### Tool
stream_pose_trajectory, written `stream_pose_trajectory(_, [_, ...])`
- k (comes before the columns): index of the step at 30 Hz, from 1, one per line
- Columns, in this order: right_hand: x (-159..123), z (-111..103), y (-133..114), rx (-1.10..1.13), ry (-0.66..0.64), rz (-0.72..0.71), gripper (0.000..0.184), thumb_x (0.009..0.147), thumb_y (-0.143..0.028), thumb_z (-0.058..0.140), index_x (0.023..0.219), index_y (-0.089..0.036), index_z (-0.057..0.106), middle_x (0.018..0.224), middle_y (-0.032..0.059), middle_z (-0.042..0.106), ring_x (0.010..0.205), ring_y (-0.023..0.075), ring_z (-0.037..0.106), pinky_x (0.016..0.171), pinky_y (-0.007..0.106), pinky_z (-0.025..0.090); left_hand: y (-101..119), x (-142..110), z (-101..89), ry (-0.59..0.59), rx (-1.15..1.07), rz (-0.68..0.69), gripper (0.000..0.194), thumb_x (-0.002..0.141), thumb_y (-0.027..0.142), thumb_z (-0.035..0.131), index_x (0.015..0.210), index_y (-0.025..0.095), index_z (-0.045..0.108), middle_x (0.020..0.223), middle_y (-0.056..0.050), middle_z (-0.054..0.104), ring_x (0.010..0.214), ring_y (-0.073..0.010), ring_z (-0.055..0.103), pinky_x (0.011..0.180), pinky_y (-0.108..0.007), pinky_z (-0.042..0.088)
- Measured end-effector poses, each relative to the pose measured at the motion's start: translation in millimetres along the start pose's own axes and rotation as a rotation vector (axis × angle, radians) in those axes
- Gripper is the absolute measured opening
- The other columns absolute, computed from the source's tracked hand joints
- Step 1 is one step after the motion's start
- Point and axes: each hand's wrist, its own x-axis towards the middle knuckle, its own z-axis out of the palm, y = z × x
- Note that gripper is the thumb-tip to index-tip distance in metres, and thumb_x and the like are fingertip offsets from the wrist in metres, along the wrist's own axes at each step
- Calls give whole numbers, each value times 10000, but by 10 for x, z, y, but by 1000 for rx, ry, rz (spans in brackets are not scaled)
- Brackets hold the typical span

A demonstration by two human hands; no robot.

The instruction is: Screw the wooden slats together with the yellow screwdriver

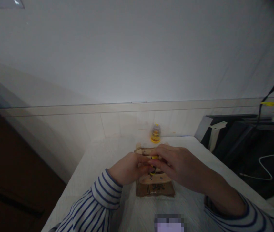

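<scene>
In the middle of the table, my right hand (175,161) is closed in a pinch on a small yellow-and-black piece (154,157), whose kind is mostly covered by fingers. My left hand (132,168) comes in from the other side, thumb and fingers pressed together at the same spot; a curved yellow-and-black part (152,171) shows just below its fingertips. Under both hands lies a pale wooden slatted object (155,179) with small metal screw-like dots. It rests on a flat brown package (155,190) with dark printing.
A small clear-domed container (155,133) with a yellow base stands at the table's back edge by the wall. The white table (88,167) has a wrinkled cover. A blurred lilac item (170,225) is at the near edge. Dark panels (238,145) and a white cable (269,158) are at right.
</scene>
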Motion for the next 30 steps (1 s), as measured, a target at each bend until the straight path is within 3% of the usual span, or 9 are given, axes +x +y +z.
stream_pose_trajectory(9, [16, 9, -21, 28, 25, -7, 173, 884, -282, 470, 952, -180, 593, 827, 43, 637, 729, 166, 584, 620, 285, 427, 27, 28, 12, 68, -36, -68, 158, 779, 239, 607, 887, 171, 702, 786, -4, 688, 766, -155, 605, 732, -233, 454])
stream_pose_trajectory(18, [-7, -41, -51, 130, 22, -27, 299, 865, -256, 492, 1154, -200, 543, 1078, 68, 644, 964, 190, 591, 809, 348, 463, 5, 21, 8, 80, -12, -27, 164, 804, 245, 571, 824, 145, 699, 840, -27, 691, 771, -156, 609, 729, -230, 450])
stream_pose_trajectory(24, [-1, -43, -54, 103, -10, -21, 304, 874, -189, 444, 1154, -220, 557, 1055, 60, 648, 947, 198, 596, 821, 370, 461, 6, 29, 10, 72, 6, -40, 153, 802, 250, 586, 851, 164, 703, 850, -16, 698, 771, -154, 611, 739, -232, 449])
stream_pose_trajectory(30, [15, 1, -16, 75, 0, -23, 235, 898, -225, 443, 1083, -189, 584, 953, 61, 656, 858, 188, 605, 752, 337, 464, -1, 17, 4, 24, 10, -26, 193, 840, 232, 534, 942, 168, 685, 890, -22, 687, 804, -159, 605, 740, -235, 452])
